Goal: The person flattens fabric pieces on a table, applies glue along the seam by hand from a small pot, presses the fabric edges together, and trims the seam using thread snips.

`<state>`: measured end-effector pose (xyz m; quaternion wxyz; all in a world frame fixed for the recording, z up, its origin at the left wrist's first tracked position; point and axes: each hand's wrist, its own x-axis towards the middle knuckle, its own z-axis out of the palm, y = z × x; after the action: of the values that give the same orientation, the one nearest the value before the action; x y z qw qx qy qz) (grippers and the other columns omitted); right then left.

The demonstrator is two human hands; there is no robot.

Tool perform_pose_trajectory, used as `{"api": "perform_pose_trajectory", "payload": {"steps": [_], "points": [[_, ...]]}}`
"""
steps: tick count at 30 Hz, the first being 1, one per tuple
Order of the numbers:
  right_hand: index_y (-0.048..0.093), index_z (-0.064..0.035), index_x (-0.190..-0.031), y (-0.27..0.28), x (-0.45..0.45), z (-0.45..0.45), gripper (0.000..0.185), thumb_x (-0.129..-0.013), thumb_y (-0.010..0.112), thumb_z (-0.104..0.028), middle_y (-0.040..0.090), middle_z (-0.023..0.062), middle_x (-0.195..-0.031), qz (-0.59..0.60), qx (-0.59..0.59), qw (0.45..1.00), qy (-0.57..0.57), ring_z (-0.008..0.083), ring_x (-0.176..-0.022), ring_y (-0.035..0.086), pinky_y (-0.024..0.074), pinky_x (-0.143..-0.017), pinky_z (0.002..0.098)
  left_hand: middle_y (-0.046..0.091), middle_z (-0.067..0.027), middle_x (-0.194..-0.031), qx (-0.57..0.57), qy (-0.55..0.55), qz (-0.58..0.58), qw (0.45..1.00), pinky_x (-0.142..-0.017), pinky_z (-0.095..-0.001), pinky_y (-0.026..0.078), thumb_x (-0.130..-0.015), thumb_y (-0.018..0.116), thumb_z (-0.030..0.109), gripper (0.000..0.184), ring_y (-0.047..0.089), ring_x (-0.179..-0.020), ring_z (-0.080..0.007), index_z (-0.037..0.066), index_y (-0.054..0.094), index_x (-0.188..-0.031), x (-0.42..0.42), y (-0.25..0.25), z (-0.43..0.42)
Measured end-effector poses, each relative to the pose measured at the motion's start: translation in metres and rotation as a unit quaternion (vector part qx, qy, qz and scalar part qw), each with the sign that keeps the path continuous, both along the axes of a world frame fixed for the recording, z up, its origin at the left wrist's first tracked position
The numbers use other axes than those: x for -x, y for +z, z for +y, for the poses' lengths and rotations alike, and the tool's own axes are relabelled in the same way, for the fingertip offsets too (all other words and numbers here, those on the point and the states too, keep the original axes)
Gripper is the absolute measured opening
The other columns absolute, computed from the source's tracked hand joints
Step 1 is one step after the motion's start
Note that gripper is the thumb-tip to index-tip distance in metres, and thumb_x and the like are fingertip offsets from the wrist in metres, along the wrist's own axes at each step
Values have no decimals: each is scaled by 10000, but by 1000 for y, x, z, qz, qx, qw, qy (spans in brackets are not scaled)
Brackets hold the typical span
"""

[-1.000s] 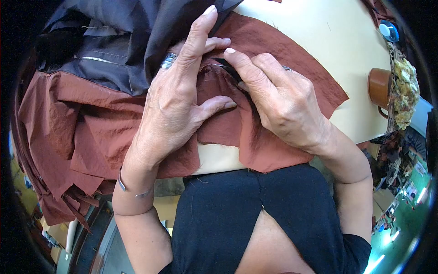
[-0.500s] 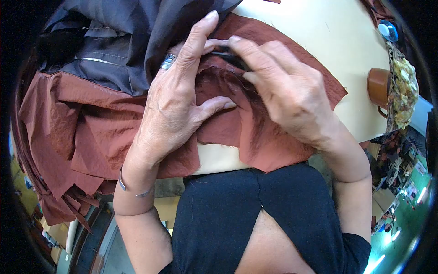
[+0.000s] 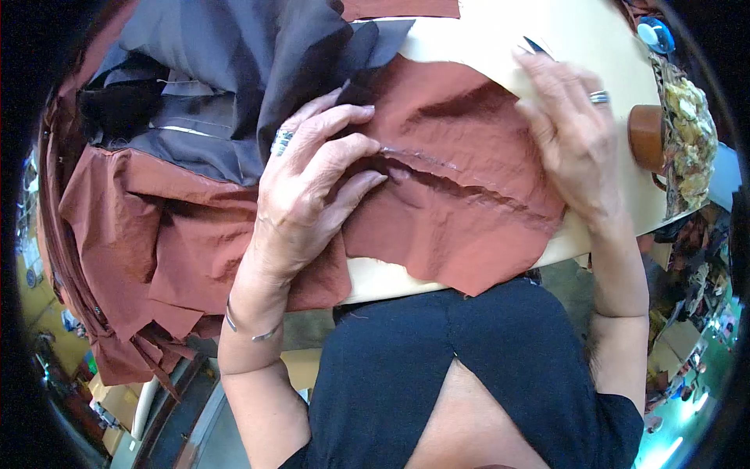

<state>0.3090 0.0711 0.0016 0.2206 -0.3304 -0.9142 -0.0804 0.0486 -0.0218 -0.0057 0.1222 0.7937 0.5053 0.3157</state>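
My left hand (image 3: 301, 187) pinches the rust-brown fabric (image 3: 484, 133) at a raised seam, thumb and fingers curled at the seam's left end. The seam (image 3: 469, 184) runs right across the cloth as a ridge with a frayed edge. Dark grey fabric (image 3: 226, 70) lies bunched beside and behind the left fingers. My right hand (image 3: 570, 133), blurred by motion, is over the cloth's right edge and the pale table. A small dark pointed tool (image 3: 535, 47) shows at its fingertips; its exact kind is unclear, and most of it is hidden.
The pale table (image 3: 601, 55) curves away at right. A brown cup (image 3: 645, 138) stands near its right edge, beside a ragged yellowish piece (image 3: 691, 141) on cardboard. Behind them is a blue and white round object (image 3: 655, 34). Another rust-brown piece (image 3: 406, 8) lies at the back.
My right hand has moved away from the left, to the right, with the dark tool. My left fingers have closed onto the seam, and the cloth now lies flatter.
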Motion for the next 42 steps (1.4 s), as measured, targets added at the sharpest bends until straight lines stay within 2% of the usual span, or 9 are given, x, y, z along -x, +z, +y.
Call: {"api": "perform_pose_trajectory", "payload": {"steps": [4, 8, 11, 13, 19, 26, 32, 35, 42], "points": [[518, -105, -1212, -7, 3, -15, 484, -757, 654, -201, 581, 99, -1030, 19, 85, 996, -5, 274, -889, 547, 448, -812, 369, 607, -120, -1094, -5, 24, -10, 1000, -929, -398, 419, -602, 769, 50, 366, 542, -1071, -315, 54, 592, -923, -4, 0, -2], [501, -127, -1231, -9, -8, -12, 469, -778, 615, -85, 470, 131, -1279, 109, 275, 955, -6, 329, -1125, 493, 444, -865, 345, 575, -116, -1129, 12, 30, 0, 999, -930, -396, 419, -605, 742, 20, 397, 520, -1092, -317, 72, 603, -973, -4, 1, -4], [448, -73, -1282, -4, -8, -14, 558, -757, 588, 51, 530, 47, -1233, 142, 302, 943, -22, 188, -806, 529, 455, -828, 311, 508, -102, -1197, 12, 10, 52, 999, -926, -401, 420, -618, 662, -40, 480, 477, -1124, -330, 138, 607, -1061, -10, 9, -3], [444, -72, -1286, -6, -10, -12, 575, -745, 589, 58, 531, 52, -1233, 136, 281, 950, -1, 183, -794, 522, 454, -829, 309, 474, -104, -1264, 43, 0, 104, 994, -991, -408, 363, -628, 587, -94, 556, 422, -1192, -341, 179, 618, -1111, -19, 13, -5], [440, -79, -1296, -4, -11, -11, 603, -730, 589, 66, 554, 51, -1146, 124, 273, 954, 8, 175, -781, 518, 449, -824, 313, 476, -104, -1261, 54, -17, 141, 988, -1003, -415, 344, -614, 573, -55, 512, 408, -1201, -341, 186, 643, -1061, -22, 15, -4], [442, -87, -1300, -4, -12, -10, 603, -734, 566, 81, 560, 50, -1082, 126, 292, 948, 8, 173, -765, 514, 442, -820, 320, 473, -103, -1220, 51, 4, 149, 987, -946, -423, 367, -617, 571, -10, 287, 423, -1170, -332, 46, 561, -898, -22, 22, 5], [436, -97, -1307, -1, -9, -8, 597, -749, 554, 80, 575, 68, -1021, 139, 270, 952, 28, 186, -749, 515, 449, -792, 328, 489, -136, -1187, 60, 5, 144, 988, -937, -429, 380, -663, 614, 7, 250, 458, -1093, -368, 26, 543, -902, -12, 22, 6], [439, -112, -1306, 1, -11, -7, 583, -764, 548, 74, 578, 78, -1069, 134, 355, 925, -27, 202, -727, 512, 455, -784, 331, 503, -137, -1136, 43, 3, 146, 988, -888, -408, 409, -674, 633, 26, 224, 485, -1025, -354, 26, 542, -878, -9, 19, 4], [423, -136, -1312, -8, 4, 17, 557, -795, 563, 19, 557, 74, -1194, 95, 198, 975, 33, 266, -888, 585, 464, -824, 363, 512, -142, -1143, 51, 64, 141, 987, -888, -408, 405, -673, 666, 47, 293, 496, -1018, -349, 22, 522, -927, -5, 16, -2]]}}
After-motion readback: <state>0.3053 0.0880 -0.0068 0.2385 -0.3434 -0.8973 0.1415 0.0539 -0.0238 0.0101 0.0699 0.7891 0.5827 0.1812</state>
